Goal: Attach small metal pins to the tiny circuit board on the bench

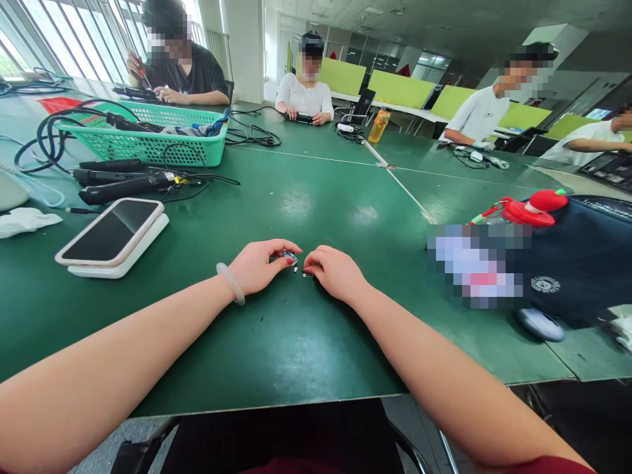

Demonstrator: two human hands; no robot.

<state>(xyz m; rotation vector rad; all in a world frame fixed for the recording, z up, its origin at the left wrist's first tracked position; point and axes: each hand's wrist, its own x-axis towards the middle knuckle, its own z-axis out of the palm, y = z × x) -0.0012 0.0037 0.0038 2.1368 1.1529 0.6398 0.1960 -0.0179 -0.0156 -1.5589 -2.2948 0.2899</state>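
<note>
My left hand [255, 266], a pale bracelet [230, 283] at its wrist, pinches a small circuit board [291, 256] between thumb and fingers. A tiny white part [295, 268] shows at the board's lower edge; whether it is fixed there I cannot tell. Just to the right, the fingertips of my right hand [338, 273] are closed on a small dark piece [308, 274] low over the table. Its kind is too small to make out, and my fingers partly hide it. The two hands are close together but apart, above the green table [286, 355].
To the left lie a phone [111, 230] on a white box [138, 253], black handheld devices [123, 187] and a green basket [153, 148] with cables. At right are a dark bag [582, 263] and a computer mouse [540, 324]. An orange bottle [379, 125] stands farther back. Several people sit around.
</note>
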